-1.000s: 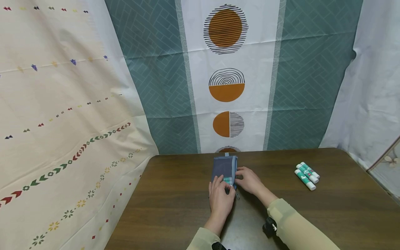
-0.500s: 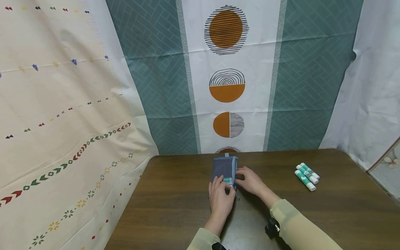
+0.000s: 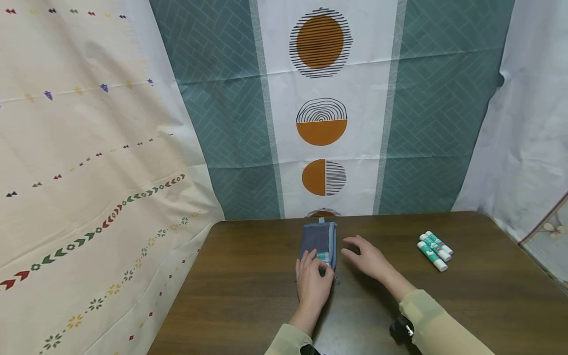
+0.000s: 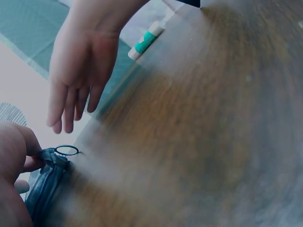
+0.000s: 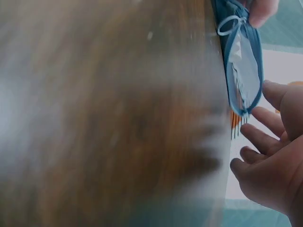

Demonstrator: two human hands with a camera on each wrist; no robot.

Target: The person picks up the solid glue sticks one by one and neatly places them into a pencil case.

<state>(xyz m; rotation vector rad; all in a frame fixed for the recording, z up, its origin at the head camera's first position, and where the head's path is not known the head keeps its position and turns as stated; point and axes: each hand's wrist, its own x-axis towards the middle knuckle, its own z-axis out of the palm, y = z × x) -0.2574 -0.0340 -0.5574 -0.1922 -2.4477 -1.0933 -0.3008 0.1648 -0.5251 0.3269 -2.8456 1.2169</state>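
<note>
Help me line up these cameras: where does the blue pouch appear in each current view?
Head: blue pouch slightly right of and below centre.
Left wrist: blue pouch at the lower left.
Right wrist: blue pouch at the upper right.
Shared landmark: the right hand, visible in all three.
</note>
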